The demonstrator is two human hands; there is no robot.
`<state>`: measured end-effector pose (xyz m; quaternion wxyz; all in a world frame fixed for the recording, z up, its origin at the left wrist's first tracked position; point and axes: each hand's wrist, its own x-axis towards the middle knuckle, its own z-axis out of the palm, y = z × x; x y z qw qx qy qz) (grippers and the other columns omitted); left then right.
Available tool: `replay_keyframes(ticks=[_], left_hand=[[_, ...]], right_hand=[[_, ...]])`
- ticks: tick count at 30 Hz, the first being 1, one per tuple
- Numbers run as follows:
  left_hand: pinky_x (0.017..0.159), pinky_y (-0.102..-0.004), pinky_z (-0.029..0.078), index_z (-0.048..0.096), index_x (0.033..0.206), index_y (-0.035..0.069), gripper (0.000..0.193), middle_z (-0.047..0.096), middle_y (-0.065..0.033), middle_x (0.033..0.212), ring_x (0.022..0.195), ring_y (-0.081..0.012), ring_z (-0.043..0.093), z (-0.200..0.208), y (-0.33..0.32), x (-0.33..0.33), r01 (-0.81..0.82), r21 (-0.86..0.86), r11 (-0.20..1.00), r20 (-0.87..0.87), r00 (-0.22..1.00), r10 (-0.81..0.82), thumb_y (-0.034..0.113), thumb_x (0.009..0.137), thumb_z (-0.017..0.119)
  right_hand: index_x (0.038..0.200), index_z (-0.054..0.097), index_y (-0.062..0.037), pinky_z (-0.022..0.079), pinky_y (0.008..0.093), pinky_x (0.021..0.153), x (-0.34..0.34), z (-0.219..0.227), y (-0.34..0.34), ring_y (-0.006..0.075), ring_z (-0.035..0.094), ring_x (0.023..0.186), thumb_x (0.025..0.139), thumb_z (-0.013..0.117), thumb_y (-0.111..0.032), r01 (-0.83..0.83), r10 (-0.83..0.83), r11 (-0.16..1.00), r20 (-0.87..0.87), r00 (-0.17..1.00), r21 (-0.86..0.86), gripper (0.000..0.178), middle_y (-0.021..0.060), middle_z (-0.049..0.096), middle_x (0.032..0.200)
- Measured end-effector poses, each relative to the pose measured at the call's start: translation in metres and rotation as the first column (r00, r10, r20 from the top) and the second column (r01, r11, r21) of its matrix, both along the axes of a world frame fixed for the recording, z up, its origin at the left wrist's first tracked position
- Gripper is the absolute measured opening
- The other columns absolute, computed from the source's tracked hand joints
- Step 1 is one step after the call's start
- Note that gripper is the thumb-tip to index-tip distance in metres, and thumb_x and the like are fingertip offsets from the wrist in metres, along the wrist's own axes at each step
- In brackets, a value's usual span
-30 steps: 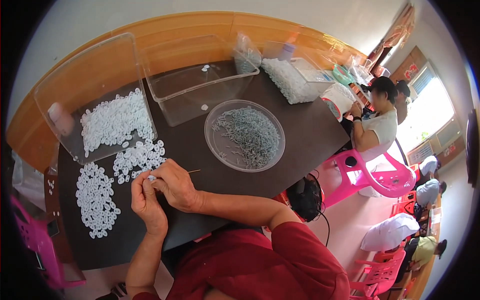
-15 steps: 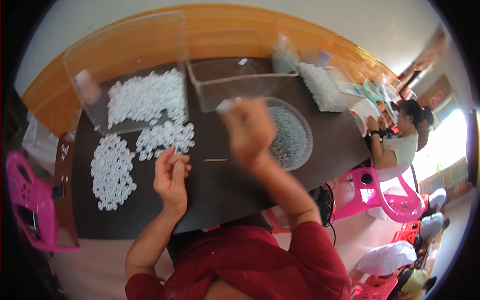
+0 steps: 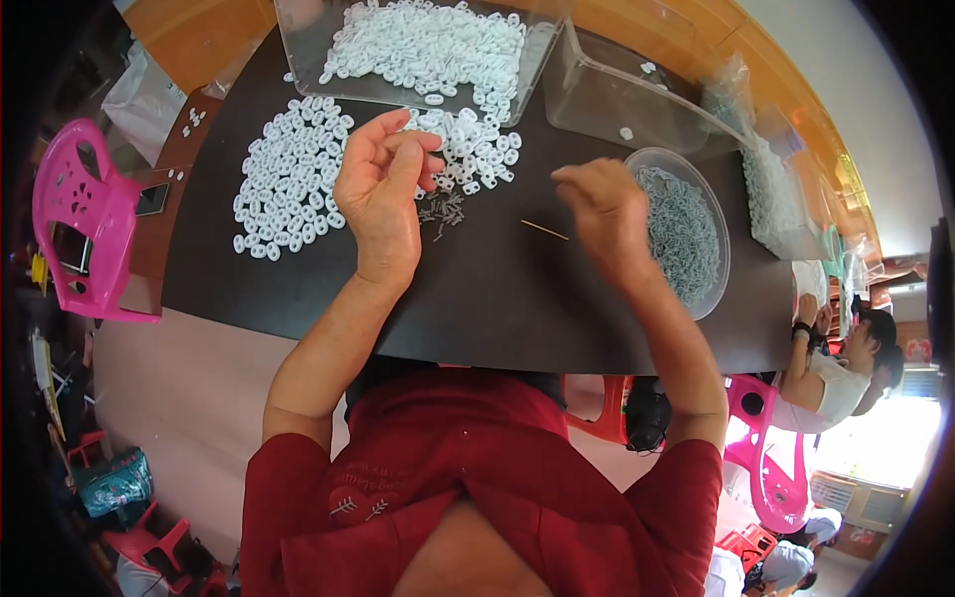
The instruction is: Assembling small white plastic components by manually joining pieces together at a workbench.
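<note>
My left hand (image 3: 383, 194) is raised over the near edge of a loose heap of white oval two-holed plastic pieces (image 3: 468, 149). Its thumb and fingers are curled together, and whatever lies between them is hidden. Below its fingertips lies a small pile of grey screws (image 3: 445, 207). My right hand (image 3: 609, 214) hovers left of a round clear tub (image 3: 724, 259) full of small grey metal parts (image 3: 681, 234). The fingers are loosely bent, slightly blurred, with nothing visible in them. A thin wooden stick (image 3: 545, 230) rests on the dark table between my hands.
A flat spread of white pieces (image 3: 293, 179) lies at the left. Behind stands a clear bin (image 3: 308, 75) with many more. Another clear bin (image 3: 582, 99) has two white bits near it or inside. A filled clear box (image 3: 781, 204) and a seated person (image 3: 826, 373) are at the right.
My right hand has swung back from the clear bin toward me, and the white piece it carried is gone from it. A second white piece shows at that bin. The view has shifted.
</note>
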<state>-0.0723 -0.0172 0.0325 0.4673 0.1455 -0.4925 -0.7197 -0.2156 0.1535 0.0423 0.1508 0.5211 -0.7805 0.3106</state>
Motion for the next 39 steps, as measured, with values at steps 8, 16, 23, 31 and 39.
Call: replay_keyframes(ticks=[8, 16, 23, 31, 39], left_hand=[[0.059, -0.0202, 0.044, 0.052, 0.109, -0.003, 0.02, 0.063, -0.01, 0.087, 0.069, -0.0098, 0.056, 0.012, 0.001, 0.027, 0.05, -0.063, 0.997, 0.01, 0.999, -0.05, 0.003, 0.09, 0.051], [0.059, -0.0187, 0.042, 0.054, 0.109, -0.002, 0.02, 0.063, -0.0077, 0.086, 0.069, -0.0076, 0.054, -0.002, 0.002, 0.055, 0.116, -0.082, 0.99, 0.086, 0.99, -0.109, 0.008, 0.091, 0.054], [0.06, -0.0183, 0.042, 0.055, 0.108, 0.0, 0.019, 0.062, -0.0057, 0.085, 0.069, -0.0066, 0.053, -0.012, -0.006, 0.068, 0.1, -0.127, 0.987, 0.191, 0.979, -0.075, 0.009, 0.091, 0.053], [0.061, -0.017, 0.041, 0.056, 0.109, 0.001, 0.019, 0.061, -0.0042, 0.085, 0.071, -0.0056, 0.053, -0.017, 0.0, 0.076, 0.166, -0.109, 0.98, 0.268, 0.955, -0.131, 0.009, 0.091, 0.053], [0.063, -0.0194, 0.045, 0.062, 0.101, -0.001, 0.015, 0.06, -0.0026, 0.084, 0.071, -0.007, 0.054, -0.015, 0.012, 0.08, 0.172, -0.101, 0.98, 0.352, 0.928, -0.126, 0.0, 0.089, 0.053]], right_hand=[[0.079, 0.067, -0.0059, 0.045, 0.0366, 0.063, 0.022, -0.032, -0.045, 0.0272, 0.056, 0.07, 0.07, 0.067, -0.007, -0.037, 0.037, 0.999, 0.046, 0.998, -0.001, 0.009, 0.0088, 0.057, 0.069], [0.082, 0.065, -0.0087, 0.043, 0.0364, 0.06, 0.021, -0.047, -0.052, 0.0271, 0.052, 0.069, 0.064, 0.068, -0.001, -0.004, 0.023, 0.994, -0.168, 0.986, 0.111, 0.02, 0.0076, 0.053, 0.07], [0.08, 0.065, -0.0076, 0.043, 0.036, 0.061, 0.022, -0.035, -0.038, 0.0259, 0.053, 0.069, 0.065, 0.068, -0.001, -0.044, 0.044, 0.999, -0.08, 0.996, 0.006, 0.017, 0.0067, 0.054, 0.071], [0.075, 0.062, -0.0054, 0.042, 0.0378, 0.061, 0.03, -0.04, -0.047, 0.0265, 0.053, 0.071, 0.067, 0.068, -0.003, -0.008, 0.022, 0.988, -0.087, 0.996, 0.156, 0.011, 0.0072, 0.055, 0.07], [0.08, 0.062, -0.0003, 0.043, 0.0257, 0.061, 0.047, -0.028, -0.037, 0.0103, 0.054, 0.065, 0.077, 0.065, -0.007, -0.112, 0.039, 0.986, 0.493, 0.869, 0.119, 0.008, 0.0023, 0.059, 0.068]])
